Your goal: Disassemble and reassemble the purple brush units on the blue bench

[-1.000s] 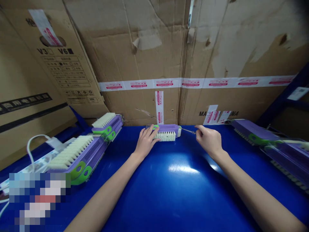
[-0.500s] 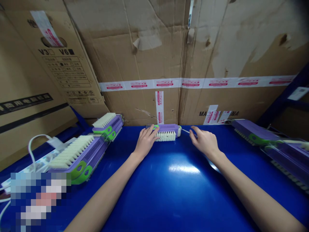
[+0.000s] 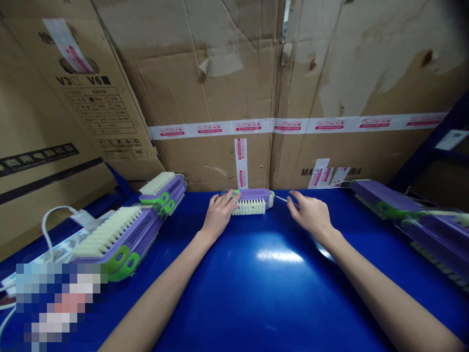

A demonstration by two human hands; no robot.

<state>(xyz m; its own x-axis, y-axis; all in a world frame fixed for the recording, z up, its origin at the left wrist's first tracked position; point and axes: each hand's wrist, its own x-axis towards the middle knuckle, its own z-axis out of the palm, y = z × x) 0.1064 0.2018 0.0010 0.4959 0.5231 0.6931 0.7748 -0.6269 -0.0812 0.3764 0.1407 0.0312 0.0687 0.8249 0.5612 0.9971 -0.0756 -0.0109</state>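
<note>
A purple scrub brush [image 3: 253, 197] with pale bristles lies on its side at the far edge of the blue table. My left hand [image 3: 219, 212] grips its left end, its fingers over the green tab there. A white cylindrical piece [image 3: 271, 199] caps the brush's right end. From that end a thin metal rod [image 3: 281, 199] runs to the right. Its other end goes in between the thumb and fingers of my right hand [image 3: 310, 214], which are closed on it. My palm hides whatever lies beyond the pinch.
Similar brushes [image 3: 126, 232] are stacked at the left beside a power strip with a plugged white cable [image 3: 46, 230]. More purple brushes [image 3: 381, 200] lie along the right side. Cardboard [image 3: 205, 98] walls the back and left. A blurred patch covers the lower left corner.
The view has shifted very slightly. Both hands keep the same hold, and the brush and rod stay in about the same place.
</note>
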